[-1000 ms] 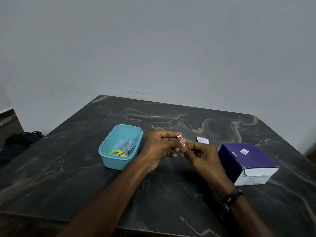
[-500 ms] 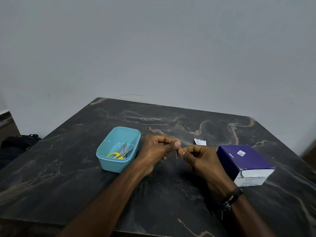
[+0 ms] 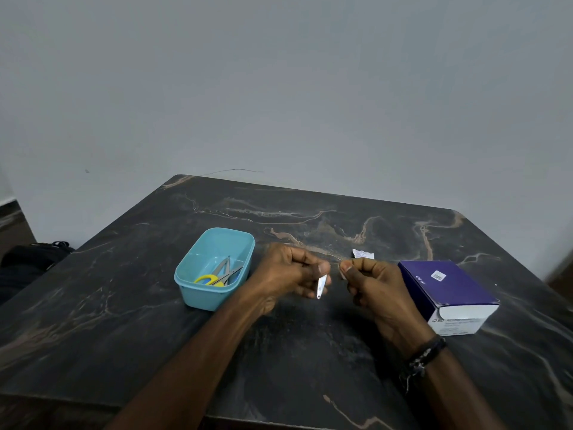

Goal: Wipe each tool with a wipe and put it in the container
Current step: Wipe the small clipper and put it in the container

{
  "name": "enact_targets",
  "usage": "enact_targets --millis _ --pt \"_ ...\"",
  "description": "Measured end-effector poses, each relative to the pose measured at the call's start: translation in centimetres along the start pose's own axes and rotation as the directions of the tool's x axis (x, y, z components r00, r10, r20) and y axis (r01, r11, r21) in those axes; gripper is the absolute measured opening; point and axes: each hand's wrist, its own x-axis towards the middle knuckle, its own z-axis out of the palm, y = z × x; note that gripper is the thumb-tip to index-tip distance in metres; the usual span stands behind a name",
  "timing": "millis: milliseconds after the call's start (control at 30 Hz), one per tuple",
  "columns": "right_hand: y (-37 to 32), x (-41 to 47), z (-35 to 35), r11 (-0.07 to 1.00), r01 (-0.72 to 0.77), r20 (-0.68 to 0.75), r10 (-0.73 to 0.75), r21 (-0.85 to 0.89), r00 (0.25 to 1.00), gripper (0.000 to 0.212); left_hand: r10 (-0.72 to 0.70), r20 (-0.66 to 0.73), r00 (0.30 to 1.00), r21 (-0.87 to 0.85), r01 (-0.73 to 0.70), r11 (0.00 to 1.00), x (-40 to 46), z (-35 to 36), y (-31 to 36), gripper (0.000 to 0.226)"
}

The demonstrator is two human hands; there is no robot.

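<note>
One small metal tool (image 3: 321,286) hangs pinched under my left hand (image 3: 286,276); my right hand (image 3: 376,285) pinches one wipe (image 3: 342,272); scissors (image 3: 217,276) lie in one container (image 3: 198,293).

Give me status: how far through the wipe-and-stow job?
Done: yellow-handled scissors and another metal tool already lie in the blue container. In hand: left hand pinches a small metal tool; right hand pinches what looks like the wipe. Left: stow this tool.
</note>
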Motion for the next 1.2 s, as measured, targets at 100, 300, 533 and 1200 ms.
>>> enact_targets --millis 100,300,533,1200 --pt "0.2 0.1 -0.1 1.000 0.026 0.000 -0.026 -0.014 1.000 0.021 -0.075 0.129 0.989 0.077 0.065 0.995 -0.3 -0.1 0.0 0.009" --pt "0.1 -0.1 0.0 0.995 0.089 -0.090 -0.085 0.034 0.992 0.010 -0.053 0.121 0.991 0.029 0.050 0.998 -0.5 0.2 0.1 0.010" --pt "0.1 0.0 -0.2 0.981 0.145 -0.171 -0.122 0.131 0.978 0.013 0.040 -0.022 0.999 -0.087 -0.042 0.995 0.0 0.4 -0.2 0.019" --pt "0.6 0.3 -0.3 0.983 0.102 -0.110 -0.085 0.155 0.990 0.014 0.158 -0.006 0.987 0.006 -0.158 0.987 0.0 1.1 -1.0 0.019"
